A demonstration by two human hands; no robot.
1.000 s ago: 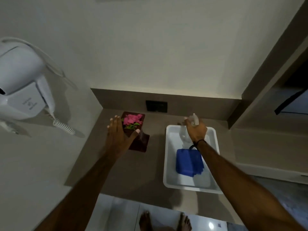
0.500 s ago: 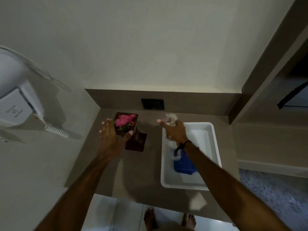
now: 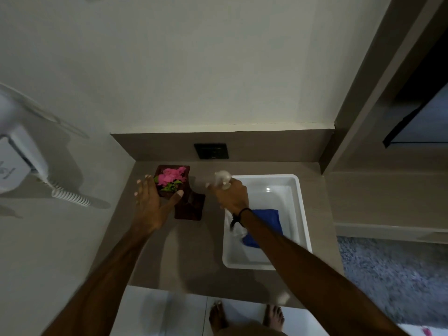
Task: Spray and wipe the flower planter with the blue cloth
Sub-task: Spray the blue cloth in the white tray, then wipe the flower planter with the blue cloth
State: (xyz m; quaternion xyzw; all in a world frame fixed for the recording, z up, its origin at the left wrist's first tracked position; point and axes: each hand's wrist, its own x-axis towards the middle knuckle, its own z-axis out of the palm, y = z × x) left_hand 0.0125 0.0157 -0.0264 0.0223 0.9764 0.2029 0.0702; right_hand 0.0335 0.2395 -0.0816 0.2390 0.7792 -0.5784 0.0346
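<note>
A dark brown flower planter (image 3: pixel 189 207) with pink flowers (image 3: pixel 172 176) stands on the brown counter at the back left. My left hand (image 3: pixel 153 205) hovers over its near left rim, fingers spread, thumb by the planter's front edge. My right hand (image 3: pixel 232 194) grips a clear spray bottle (image 3: pixel 223 178) with a white head, held between the planter and the tray, nozzle towards the planter. The blue cloth (image 3: pixel 266 223) lies folded in the white tray (image 3: pixel 300 214), partly hidden by my right forearm.
A black wall socket (image 3: pixel 211 151) sits on the brown backsplash behind the planter. A white wall-mounted hair dryer (image 3: pixel 17 163) with a coiled cord hangs at the left. My bare feet (image 3: pixel 244 316) stand on white floor tiles below the counter edge. A grey rug lies at right.
My right hand lifted the spray bottle out of the tray and carried it left towards the planter. My left hand stayed over the planter.
</note>
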